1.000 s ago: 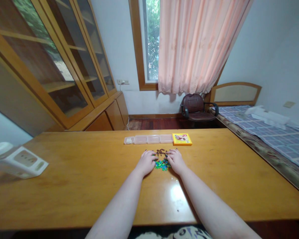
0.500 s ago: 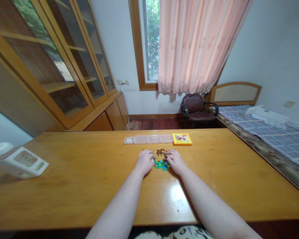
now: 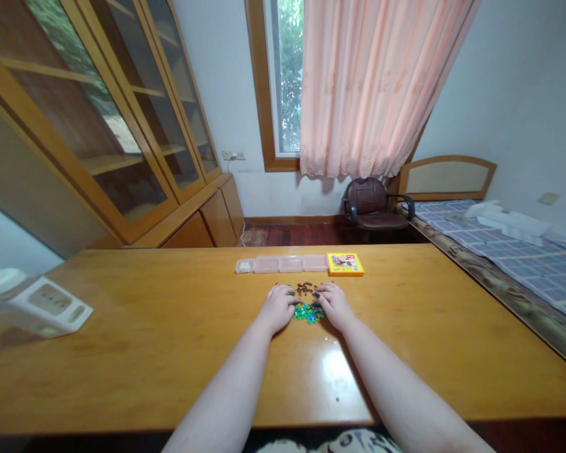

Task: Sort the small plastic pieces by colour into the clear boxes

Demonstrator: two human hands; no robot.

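Note:
My left hand (image 3: 277, 307) and my right hand (image 3: 334, 304) rest palm down on the wooden table (image 3: 170, 327), on either side of a small heap of green and blue pieces (image 3: 306, 313). Their curled fingertips touch the heap's edges. Just beyond the fingers lies a smaller pile of dark brown pieces (image 3: 304, 289). Whether either hand pinches a piece is hidden. Farther back stands a clear compartment box (image 3: 281, 264) with a yellow box (image 3: 344, 264) at its right end.
A white device (image 3: 33, 308) lies at the table's left edge. Beyond the table are a glass-fronted wooden cabinet (image 3: 99, 126), a brown armchair (image 3: 372, 204) under a curtained window, and a bed (image 3: 509, 251) along the right side.
My left hand slid slightly outward and back toward the heap; both hands remain at the coloured pieces. The view has barely shifted.

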